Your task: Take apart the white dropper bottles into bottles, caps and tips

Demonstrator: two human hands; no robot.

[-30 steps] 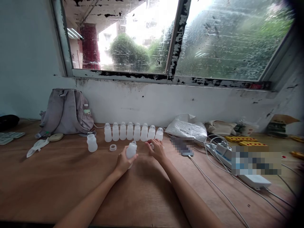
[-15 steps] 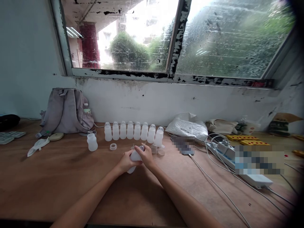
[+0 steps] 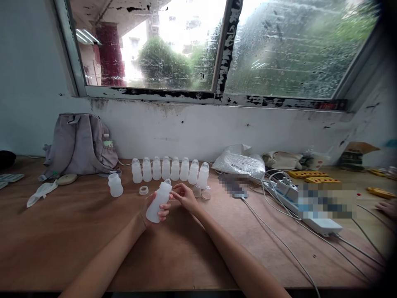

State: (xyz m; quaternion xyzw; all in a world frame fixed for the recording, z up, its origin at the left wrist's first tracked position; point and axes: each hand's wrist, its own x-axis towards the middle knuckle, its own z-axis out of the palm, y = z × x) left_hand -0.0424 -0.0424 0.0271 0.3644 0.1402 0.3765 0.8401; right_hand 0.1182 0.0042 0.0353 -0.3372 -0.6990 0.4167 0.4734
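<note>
A frosted white baby bottle with a clear teat on top is tilted to the right in my left hand, whose fingers wrap round its body. My right hand is beside the bottle's neck, its thumb and index finger close together near the collar; whether anything small is between them is hidden. Several capped bottles stand in a curved row behind my hands. An open bottle without a top stands to the left. Nearer the middle lies a white ring. Clear caps sit right of my right hand.
A grey backpack leans at the back left, with a white glove-like item before it. On the right are a silver bag, a power strip with cables, yellow blocks and another person's hand.
My left hand has drawn the bottle left and turned it more into view. My right hand has come off the bottle's top to its right side. The view has shifted slightly.
</note>
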